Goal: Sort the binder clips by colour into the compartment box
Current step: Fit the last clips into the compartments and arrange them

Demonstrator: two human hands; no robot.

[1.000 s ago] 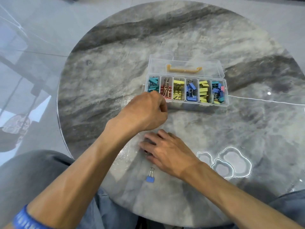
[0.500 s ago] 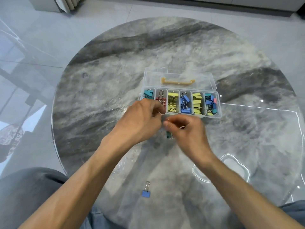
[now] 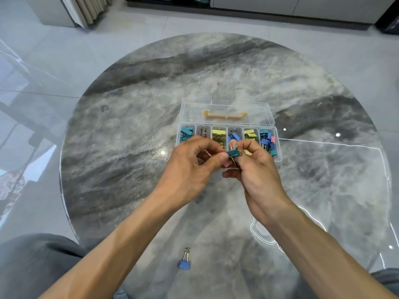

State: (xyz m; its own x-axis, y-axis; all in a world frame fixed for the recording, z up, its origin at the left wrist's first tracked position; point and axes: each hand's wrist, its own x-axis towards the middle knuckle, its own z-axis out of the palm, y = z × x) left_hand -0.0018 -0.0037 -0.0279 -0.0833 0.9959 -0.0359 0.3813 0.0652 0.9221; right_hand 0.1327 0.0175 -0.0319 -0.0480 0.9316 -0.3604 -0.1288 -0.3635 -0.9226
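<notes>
Just in front of the box's (image 3: pixel 278 147) near wall, mid-table, the left hand (image 3: pixel 192 167) pinches one end of a teal clip (image 3: pixel 233 153) lying crosswise, the right hand (image 3: pixel 254 169) grips the other end; teal clips fill the leftmost compartment (image 3: pixel 186 133), nearer the left hand.

We are finding no readable text, label, brand, number or sign anywhere: nothing is showing on the compartment box (image 3: pixel 276 145), the binder clips or the tabletop (image 3: pixel 133 126).
</notes>
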